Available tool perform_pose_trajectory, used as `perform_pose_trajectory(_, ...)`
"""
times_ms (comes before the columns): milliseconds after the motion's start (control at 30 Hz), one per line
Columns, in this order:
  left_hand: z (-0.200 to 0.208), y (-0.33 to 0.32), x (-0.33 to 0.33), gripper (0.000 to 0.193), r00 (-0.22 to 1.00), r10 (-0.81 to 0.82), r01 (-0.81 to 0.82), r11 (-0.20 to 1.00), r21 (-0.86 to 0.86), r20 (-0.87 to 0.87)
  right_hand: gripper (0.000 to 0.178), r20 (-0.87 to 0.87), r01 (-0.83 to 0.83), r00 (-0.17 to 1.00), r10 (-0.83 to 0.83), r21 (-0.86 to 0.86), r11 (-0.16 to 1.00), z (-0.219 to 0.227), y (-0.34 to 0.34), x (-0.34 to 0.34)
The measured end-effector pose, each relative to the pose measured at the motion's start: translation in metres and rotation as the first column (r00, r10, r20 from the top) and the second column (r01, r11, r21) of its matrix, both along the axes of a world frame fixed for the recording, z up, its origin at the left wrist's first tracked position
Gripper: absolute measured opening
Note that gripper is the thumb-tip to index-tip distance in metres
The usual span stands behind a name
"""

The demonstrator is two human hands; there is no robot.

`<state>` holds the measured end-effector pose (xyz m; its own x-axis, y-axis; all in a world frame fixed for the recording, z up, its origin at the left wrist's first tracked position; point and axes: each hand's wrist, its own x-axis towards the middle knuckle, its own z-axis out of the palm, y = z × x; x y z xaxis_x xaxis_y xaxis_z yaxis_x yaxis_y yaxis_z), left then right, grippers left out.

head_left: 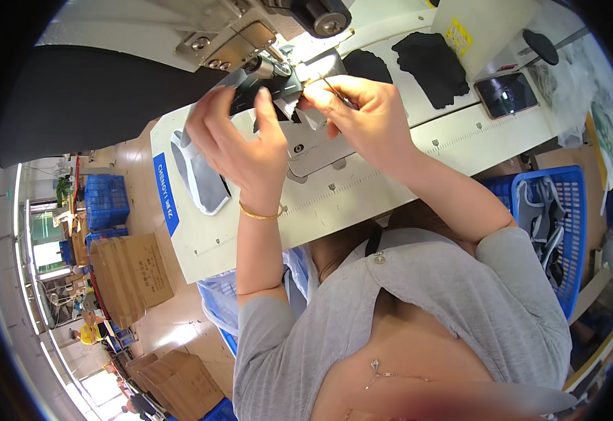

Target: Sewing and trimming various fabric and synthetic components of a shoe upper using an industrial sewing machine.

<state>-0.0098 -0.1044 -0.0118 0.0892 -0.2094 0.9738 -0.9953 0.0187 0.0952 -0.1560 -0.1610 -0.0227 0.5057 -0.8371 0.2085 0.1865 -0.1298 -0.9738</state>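
At the head of a sewing machine (240, 45), my left hand (240, 140) is raised with its fingers apart. Its fingertips are beside a dark piece (247, 98) under the needle area, and I cannot tell whether they touch it. My right hand (366, 116) pinches a thin dark metal tool (336, 91) that looks like tweezers, close to the presser foot. Just below the foot, a bit of whitish and black fabric (292, 109) shows between the hands. A grey fabric piece with white edging (205, 179) lies on the white table (384, 175), left of my left wrist.
Black fabric pieces (433, 69) and a phone (506, 95) lie on the table's right side. A blue basket (575, 224) with grey-and-white pieces stands at the right. Another lined container (219, 298) is below the table edge. Cardboard boxes (131, 277) stand on the floor leftward.
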Motion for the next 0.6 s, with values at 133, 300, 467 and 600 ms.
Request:
perform_pose_trajectory(133,0.007,0.01,-0.001,0.028,0.93,-0.158,0.076,0.967,0.245,0.333,0.023,0.078,-0.009,0.997,0.011,-0.019,1.0,-0.009,0.0,0.005)
perform_pose_trajectory(300,0.009,0.006,0.004,0.016,0.892,-0.151,0.01,0.948,0.317,0.425,0.019,0.094,0.05,0.995,-0.039,-0.113,0.992,-0.019,0.0,0.014)
perform_pose_trajectory(467,0.009,0.002,0.008,0.014,0.897,-0.164,0.04,0.955,0.293,0.411,0.017,0.088,0.06,0.995,-0.05,-0.115,0.991,-0.02,0.0,0.016)
perform_pose_trajectory(600,0.006,0.0,0.004,0.015,0.924,-0.198,0.104,0.954,0.282,0.327,0.015,0.154,-0.025,0.988,0.016,0.06,0.998,-0.017,0.002,0.016)
